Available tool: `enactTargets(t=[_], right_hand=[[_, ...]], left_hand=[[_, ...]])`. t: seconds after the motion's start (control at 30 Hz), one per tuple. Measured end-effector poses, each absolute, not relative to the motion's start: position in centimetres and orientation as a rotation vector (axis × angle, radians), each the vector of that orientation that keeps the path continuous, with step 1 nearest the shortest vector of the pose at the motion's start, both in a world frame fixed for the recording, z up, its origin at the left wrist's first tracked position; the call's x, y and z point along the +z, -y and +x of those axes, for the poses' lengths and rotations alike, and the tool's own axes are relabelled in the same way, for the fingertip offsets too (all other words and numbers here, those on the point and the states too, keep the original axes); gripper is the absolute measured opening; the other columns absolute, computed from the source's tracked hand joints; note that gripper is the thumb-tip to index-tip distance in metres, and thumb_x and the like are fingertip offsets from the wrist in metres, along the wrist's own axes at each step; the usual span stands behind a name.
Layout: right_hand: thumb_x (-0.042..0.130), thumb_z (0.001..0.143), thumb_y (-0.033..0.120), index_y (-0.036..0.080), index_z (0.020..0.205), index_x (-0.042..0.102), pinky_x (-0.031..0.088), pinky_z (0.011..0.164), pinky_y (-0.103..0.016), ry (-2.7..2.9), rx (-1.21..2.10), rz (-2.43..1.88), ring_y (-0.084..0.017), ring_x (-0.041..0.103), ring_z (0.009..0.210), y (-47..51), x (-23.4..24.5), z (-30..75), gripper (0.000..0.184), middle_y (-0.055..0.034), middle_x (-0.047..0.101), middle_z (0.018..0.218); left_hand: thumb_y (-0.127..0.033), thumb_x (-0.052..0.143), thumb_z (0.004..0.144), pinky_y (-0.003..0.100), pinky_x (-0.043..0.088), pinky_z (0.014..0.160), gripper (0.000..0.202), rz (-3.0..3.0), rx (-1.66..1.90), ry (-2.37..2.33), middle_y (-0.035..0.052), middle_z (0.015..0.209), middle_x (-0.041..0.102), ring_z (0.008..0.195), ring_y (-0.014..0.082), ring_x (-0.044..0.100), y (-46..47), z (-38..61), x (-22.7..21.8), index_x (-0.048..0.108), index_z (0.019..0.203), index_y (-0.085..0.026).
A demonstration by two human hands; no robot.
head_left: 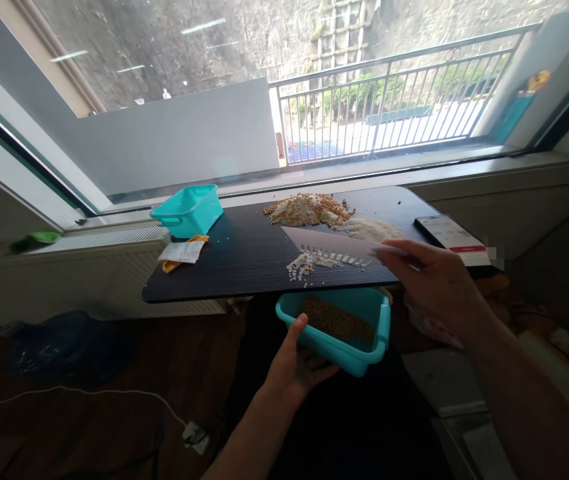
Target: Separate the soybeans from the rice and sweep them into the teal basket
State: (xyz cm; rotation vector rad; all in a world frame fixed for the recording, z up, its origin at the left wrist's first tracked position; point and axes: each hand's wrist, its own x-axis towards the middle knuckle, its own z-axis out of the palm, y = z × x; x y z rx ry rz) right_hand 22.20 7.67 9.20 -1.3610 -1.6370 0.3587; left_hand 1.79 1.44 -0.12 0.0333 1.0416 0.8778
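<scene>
- A teal basket (359, 361) is gripped by the left hand (291, 372); brown grains (335, 320) are held inside, just beyond the thumb.
- A slotted white card (327, 243) is pinched by the right hand (431, 273), extended leftward over the desk (244, 267).
- White grains (304, 265) are spread left of that hand, near the card's slots.

L fingers (318, 374) partly hidden under teal tub (357, 361); L forearm (259, 427) cut off at btm edge

Basket (198, 220) left on table (244, 250) | grain pile (304, 209) behind card (331, 243) | grains (334, 320) in lower basket (354, 362)
</scene>
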Motion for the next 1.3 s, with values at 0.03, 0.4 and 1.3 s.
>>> enactTargets(t=[0.03,0.4,1.3], right_hand=[[0.062,0.081,0.04,0.019,0.095,0.074,0.051,0.075,-0.031,1.619,0.358,-1.343,-0.017,0.066,0.078,-7.4,8.9,22.0,0.028,-0.0042,0.075,0.087],[0.065,0.084,0.025,0.028,0.093,0.072,0.057,0.08,-0.028,1.476,0.409,-1.183,-0.016,0.071,0.085,-4.5,5.8,21.8,0.012,-0.0006,0.075,0.095],[0.059,0.083,0.007,0.029,0.102,0.067,0.057,0.078,-0.024,1.561,0.591,-1.065,-0.014,0.069,0.09,-8.4,6.4,24.0,0.03,-0.0003,0.073,0.099]], left_hand=[[-0.054,0.055,0.086,0.048,0.055,0.088,0.064,0.027,0.881,-1.045,0.0208,0.131,0.054,0.12,0.0378,0.055,-1.5,1.8,-0.2,0.047,0.134,-0.012],[-0.047,0.061,0.085,0.047,0.055,0.087,0.061,-0.055,0.921,-1.094,0.018,0.121,0.064,0.1,0.0315,0.067,-1.6,1.6,-0.2,0.048,0.134,-0.015],[-0.036,0.058,0.092,0.042,0.054,0.088,0.033,-0.288,0.953,-1.179,0.0077,0.125,0.06,0.105,0.0216,0.061,-1.9,0.2,0.0,0.058,0.12,-0.021]])
